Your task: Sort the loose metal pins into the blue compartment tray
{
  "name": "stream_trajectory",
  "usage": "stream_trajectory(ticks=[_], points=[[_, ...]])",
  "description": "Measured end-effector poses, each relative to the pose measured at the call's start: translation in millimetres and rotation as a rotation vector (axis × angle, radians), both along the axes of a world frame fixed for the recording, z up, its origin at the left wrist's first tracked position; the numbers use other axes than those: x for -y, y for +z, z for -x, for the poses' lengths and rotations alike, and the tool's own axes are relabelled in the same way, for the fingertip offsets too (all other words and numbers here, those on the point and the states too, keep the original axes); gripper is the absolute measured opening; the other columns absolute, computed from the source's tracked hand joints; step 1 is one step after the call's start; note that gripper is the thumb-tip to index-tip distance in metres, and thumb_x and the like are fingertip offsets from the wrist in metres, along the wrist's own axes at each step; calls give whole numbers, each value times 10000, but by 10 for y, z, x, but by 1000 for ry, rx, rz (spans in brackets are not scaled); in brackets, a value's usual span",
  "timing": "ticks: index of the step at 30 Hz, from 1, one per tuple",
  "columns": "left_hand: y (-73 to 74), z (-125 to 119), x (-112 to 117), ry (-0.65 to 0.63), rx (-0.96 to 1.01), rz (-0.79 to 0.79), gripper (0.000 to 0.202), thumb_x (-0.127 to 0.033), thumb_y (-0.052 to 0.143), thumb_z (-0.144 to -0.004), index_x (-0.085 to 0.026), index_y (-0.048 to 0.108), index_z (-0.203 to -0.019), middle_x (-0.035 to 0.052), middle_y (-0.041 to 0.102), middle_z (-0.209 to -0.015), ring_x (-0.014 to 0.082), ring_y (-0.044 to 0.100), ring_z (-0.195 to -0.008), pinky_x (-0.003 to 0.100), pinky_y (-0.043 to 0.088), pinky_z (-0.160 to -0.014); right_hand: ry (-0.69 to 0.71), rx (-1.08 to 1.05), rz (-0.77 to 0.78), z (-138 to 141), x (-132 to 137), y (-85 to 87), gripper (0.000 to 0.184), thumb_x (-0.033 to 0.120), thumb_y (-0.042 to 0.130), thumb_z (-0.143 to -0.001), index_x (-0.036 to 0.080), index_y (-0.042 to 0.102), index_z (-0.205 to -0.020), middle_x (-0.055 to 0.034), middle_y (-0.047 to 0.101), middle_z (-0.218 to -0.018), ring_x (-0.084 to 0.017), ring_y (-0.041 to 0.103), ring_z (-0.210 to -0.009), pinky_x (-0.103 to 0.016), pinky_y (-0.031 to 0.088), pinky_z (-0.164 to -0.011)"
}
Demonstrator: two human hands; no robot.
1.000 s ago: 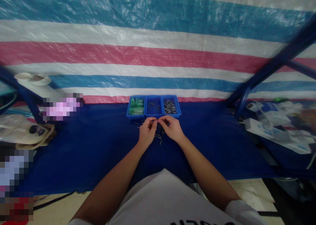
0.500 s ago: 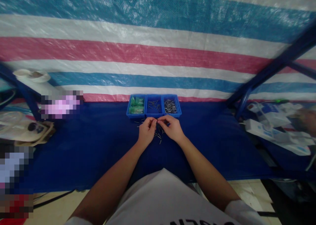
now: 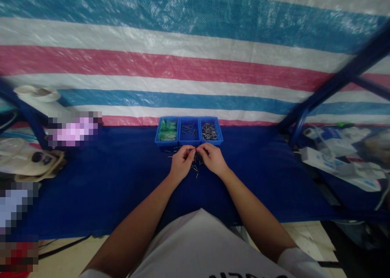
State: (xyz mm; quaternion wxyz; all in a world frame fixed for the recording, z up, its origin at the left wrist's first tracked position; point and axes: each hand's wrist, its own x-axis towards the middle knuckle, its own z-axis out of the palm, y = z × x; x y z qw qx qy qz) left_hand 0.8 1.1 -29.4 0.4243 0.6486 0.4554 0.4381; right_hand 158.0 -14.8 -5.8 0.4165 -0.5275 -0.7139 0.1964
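My left hand (image 3: 182,161) and my right hand (image 3: 213,158) come together over the blue tabletop, just in front of a three-part blue tray (image 3: 179,141). Thumb and forefinger are pinched on each hand, and the fingertips nearly meet. Whatever is between them is too small to make out. Beneath and around the fingers lie several loose thin metal pins (image 3: 197,175), partly hidden by the hands. In the tray, the left compartment holds green-and-clear small pieces (image 3: 168,131), the middle a few dark pins (image 3: 189,129), and the right a heap of silvery pins (image 3: 209,131).
A striped plastic sheet (image 3: 183,66) hangs behind the blue table (image 3: 258,180). At the left stand a white roll (image 3: 39,95) and a bagged item (image 3: 24,158). White boxes and plastic bags (image 3: 338,164) lie at the right, by a blue metal frame (image 3: 319,89).
Both hands stay over the pins with fingers pinched. The right fingertips have shifted slightly away from the left ones. The camera view has moved very slightly.
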Motion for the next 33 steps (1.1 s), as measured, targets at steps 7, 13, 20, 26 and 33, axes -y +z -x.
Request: stream_trajectory(ticks=[7,13,20,26,33], points=[[4,0,1,-4,-25,-21,238,-393,530,-885,-199,626,-982,-38,592,-607,102,559,-542,217,421,-544,19,22,11,-6,2,-15,250,272,466,-959,185,620,-783,-40,641,-743,-163,605,-720,-281,462,-695],[-31,5,-17,36,-14,-21,238,-402,512,-896,-202,612,-977,-50,556,-593,96,548,-528,211,413,-538,22,-36,-35,17,3,-36,149,289,556,-924,194,671,-918,-38,661,-816,-155,615,-756,-265,472,-690],[-40,8,-26,40,-12,-18,263,-435,513,-894,-195,615,-923,-45,554,-577,97,522,-505,216,392,-517,3,-63,-65,29,0,-46,91,236,604,-886,193,673,-928,-38,656,-812,-153,615,-743,-256,482,-651],[-27,11,-15,40,-36,-26,300,-455,493,-902,-187,612,-838,-38,554,-567,101,528,-519,220,398,-534,16,-34,-50,23,13,-11,130,273,559,-922,197,661,-894,-44,662,-834,-163,616,-779,-278,480,-691],[-16,0,-9,26,21,8,277,-437,544,-877,-192,612,-988,-35,579,-609,105,558,-544,219,421,-545,42,14,-53,13,2,-23,202,278,496,-953,191,636,-838,-46,645,-793,-172,607,-785,-301,475,-748]])
